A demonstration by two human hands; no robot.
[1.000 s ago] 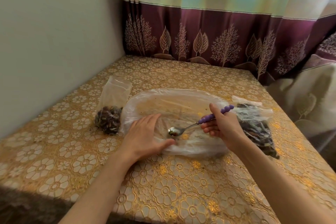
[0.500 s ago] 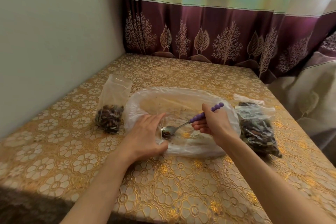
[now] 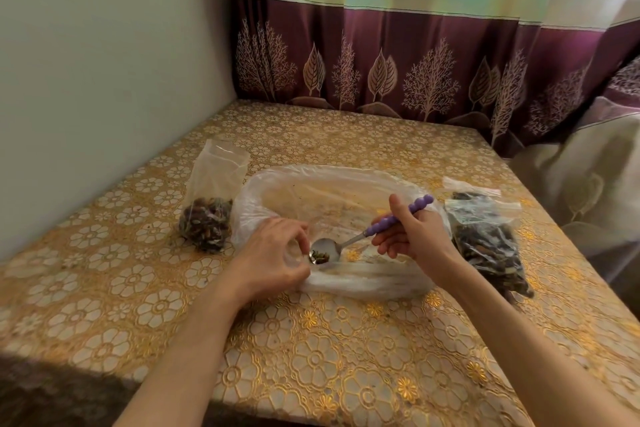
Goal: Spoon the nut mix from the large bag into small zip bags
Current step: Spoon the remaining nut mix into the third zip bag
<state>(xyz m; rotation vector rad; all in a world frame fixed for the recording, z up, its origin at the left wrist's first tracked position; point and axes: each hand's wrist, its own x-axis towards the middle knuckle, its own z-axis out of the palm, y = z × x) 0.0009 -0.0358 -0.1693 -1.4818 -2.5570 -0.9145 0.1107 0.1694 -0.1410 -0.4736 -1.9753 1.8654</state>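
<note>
Gold flowered cloth covers the table (image 3: 311,357), with a wall at the left and a purple curtain (image 3: 415,55) behind. On it lies the large bag (image 3: 332,194), nearly flat and almost empty. A small bag (image 3: 207,218) with nuts lies just left of it, and a fuller one (image 3: 485,243) just right.

The right hand (image 3: 412,236) has its fingers curled around the purple handle of the spoon (image 3: 346,244). The bowl is low in the near corner and carries a little nut mix (image 3: 320,256). The left hand (image 3: 273,260) pinches the plastic at that corner, fingers bent, touching the bowl's side.

To do this well, the person should probably keep the plastic tight with the left hand, push the last pieces against the fold, then lift the spoon level so nothing rolls off.

Compared with a second ago, the left hand was flat on the bag and now pinches it. The spoon was empty and further right; now it sits nearer the left hand and holds nuts.
</note>
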